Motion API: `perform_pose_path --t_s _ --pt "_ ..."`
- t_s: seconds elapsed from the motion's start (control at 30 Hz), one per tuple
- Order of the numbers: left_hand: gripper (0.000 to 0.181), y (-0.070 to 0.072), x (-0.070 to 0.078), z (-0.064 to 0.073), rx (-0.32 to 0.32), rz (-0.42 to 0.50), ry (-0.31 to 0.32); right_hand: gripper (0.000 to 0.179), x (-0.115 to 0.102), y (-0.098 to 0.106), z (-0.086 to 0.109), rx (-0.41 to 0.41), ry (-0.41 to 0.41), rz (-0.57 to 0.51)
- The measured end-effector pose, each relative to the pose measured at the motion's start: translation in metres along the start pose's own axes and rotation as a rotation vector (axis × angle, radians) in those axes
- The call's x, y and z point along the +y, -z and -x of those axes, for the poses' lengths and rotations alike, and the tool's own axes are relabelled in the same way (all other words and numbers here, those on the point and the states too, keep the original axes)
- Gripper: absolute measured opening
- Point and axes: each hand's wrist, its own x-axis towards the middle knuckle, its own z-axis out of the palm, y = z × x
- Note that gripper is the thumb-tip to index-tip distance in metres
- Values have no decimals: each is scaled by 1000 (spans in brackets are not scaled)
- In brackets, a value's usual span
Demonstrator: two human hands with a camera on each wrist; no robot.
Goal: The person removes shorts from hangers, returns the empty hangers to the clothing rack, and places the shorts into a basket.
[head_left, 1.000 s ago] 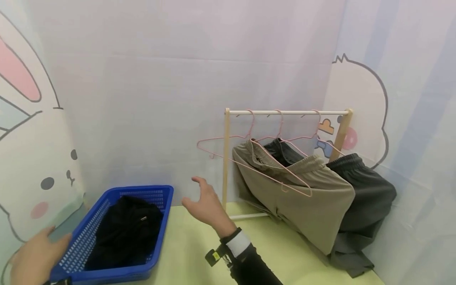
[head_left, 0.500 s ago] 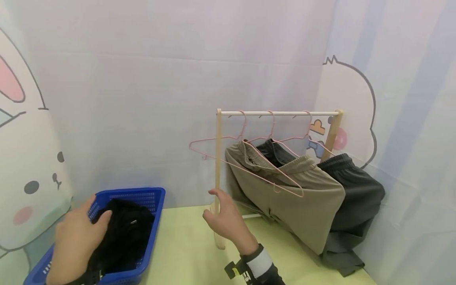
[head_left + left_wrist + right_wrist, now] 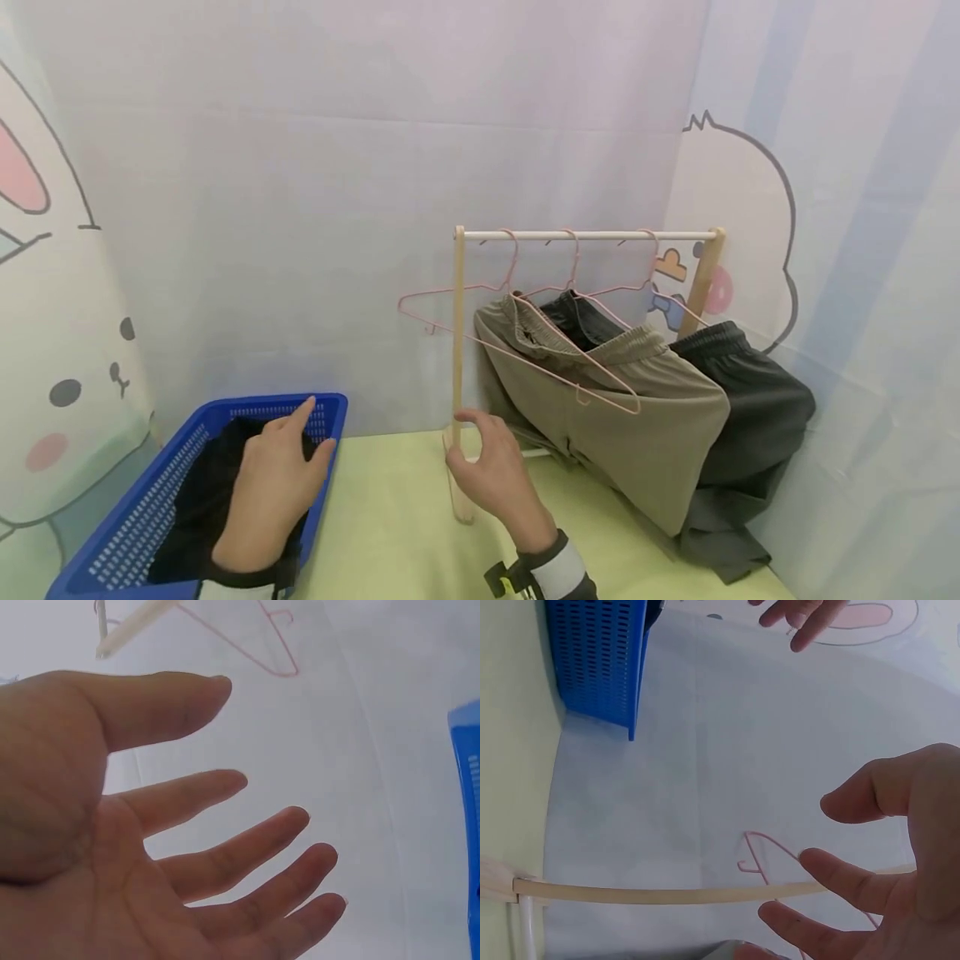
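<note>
My left hand (image 3: 273, 479) hovers over the blue plastic basket (image 3: 327, 492), its fingers spread and holding nothing; the left wrist view shows the bare palm. Black cloth (image 3: 197, 500) lies bunched in the basket, partly hidden behind that hand. In front of the rack's left post (image 3: 458, 350), my right hand (image 3: 495, 475) is held with thumb and fingers apart, nothing between them. Beige elastic-waist pants (image 3: 600, 417) hang on a pink wire hanger (image 3: 525, 371) on the small rack. Behind them hang dark pants (image 3: 750, 400) on the right.
A white rail (image 3: 600, 236) carries several pink hangers by their hooks. The rack stands on a pale green tabletop (image 3: 382, 517). Pale cloth walls with cartoon animals (image 3: 75, 333) enclose the back and sides. Dark trouser legs trail onto the table at the right.
The left hand has moved right and upward from the basket's left side to above it. The right hand has moved right, toward the rack post. The view has turned slightly right.
</note>
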Motion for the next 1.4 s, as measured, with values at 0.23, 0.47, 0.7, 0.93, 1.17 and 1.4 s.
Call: perform_pose_path --t_s 0.23,0.47,0.7,0.93,1.17,1.4 --pt "76 -29 23 -5 -23 43 -54 42 -2 16 1 30 37 42" --pt "79 -64 40 -13 8 89 -142 37 -7 61 6 174 115 85" --pt "80 -93 57 -25 50 152 -214 37 6 115 11 376 191 159" --pt "82 -120 76 -39 44 230 -212 38 24 161 15 604 288 239" --pt "93 -147 91 -56 31 329 -208 50 52 206 13 724 198 257" --pt "92 -176 103 -75 19 476 -197 54 88 231 3 698 165 293"
